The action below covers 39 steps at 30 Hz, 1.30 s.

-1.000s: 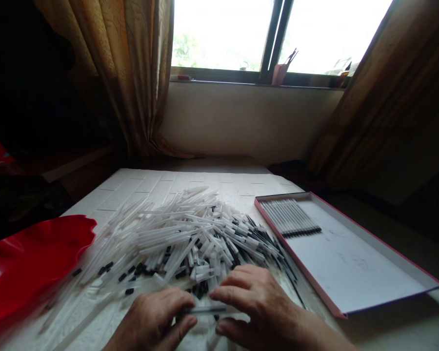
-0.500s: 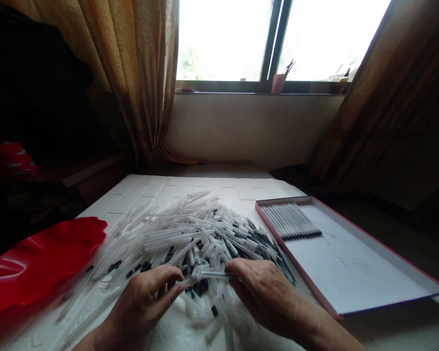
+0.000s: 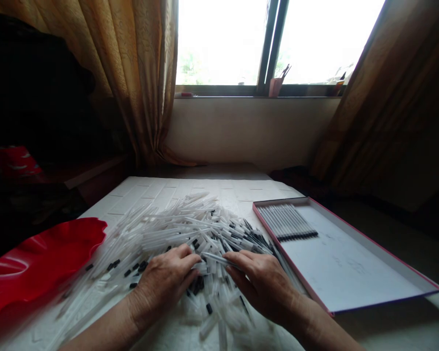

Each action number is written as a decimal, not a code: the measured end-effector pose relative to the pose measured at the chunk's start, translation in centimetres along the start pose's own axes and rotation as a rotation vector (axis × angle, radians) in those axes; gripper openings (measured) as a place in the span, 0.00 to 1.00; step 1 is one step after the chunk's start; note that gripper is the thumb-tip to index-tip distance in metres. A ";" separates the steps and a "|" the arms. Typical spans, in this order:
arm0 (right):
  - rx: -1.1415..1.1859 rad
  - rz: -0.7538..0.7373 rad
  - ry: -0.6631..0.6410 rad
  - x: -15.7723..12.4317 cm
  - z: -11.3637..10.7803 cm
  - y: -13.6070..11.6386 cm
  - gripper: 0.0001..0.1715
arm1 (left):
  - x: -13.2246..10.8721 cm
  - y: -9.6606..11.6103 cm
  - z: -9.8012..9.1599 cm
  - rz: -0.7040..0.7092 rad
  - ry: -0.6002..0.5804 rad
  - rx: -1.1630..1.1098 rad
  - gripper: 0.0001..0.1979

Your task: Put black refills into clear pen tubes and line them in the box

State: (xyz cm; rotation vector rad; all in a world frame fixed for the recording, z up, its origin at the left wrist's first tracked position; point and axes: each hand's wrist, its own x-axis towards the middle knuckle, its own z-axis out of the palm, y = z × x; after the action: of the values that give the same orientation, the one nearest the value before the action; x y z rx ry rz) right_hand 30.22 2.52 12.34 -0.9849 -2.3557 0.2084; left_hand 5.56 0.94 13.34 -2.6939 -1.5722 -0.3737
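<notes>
A slim clear pen [image 3: 217, 258] is pinched between the thumb and fingers of my right hand [image 3: 261, 278], its free end pointing left. My left hand [image 3: 170, 274] closes its fingertips on what looks like a clear pen cap [image 3: 202, 267], close to that end. Both hands are over the near side of a big heap of clear plastic pen barrels [image 3: 168, 234]. Small black plugs [image 3: 142, 265] and loose clear caps [image 3: 208, 324] lie around them. Dark-tipped refills [image 3: 254, 236] stick out on the heap's right side.
Right of the heap, a shallow red-edged box lid [image 3: 336, 273] holds a neat row of assembled pens [image 3: 287, 222]. On the left stands a red wavy-rimmed plate [image 3: 47, 258]. Behind the white table [image 3: 146, 187] are curtains [image 3: 142, 73] and a windowsill with a pink cup [image 3: 275, 87].
My left hand has moved right and slightly up, closer to my right hand. The pen in my right hand has tilted, its left end now higher.
</notes>
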 end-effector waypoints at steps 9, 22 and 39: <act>-0.008 -0.008 0.029 0.0 -0.2 0.2 0.13 | 0.2 0.4 0.8 -0.025 0.019 -0.016 0.09; 0.149 -0.083 -0.048 -0.2 0.1 -1.3 0.19 | -3.7 -1.6 2.3 -0.028 0.307 -0.474 0.10; 0.134 -0.085 -0.212 0.1 0.0 -1.9 0.19 | -4.6 -1.0 3.0 0.002 0.324 -0.664 0.08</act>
State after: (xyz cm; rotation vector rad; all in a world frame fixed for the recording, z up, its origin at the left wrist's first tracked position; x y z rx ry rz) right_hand 29.05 1.22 13.02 -0.8313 -2.5309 0.4512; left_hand 3.13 -2.19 9.33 -2.8239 -1.5443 -1.4782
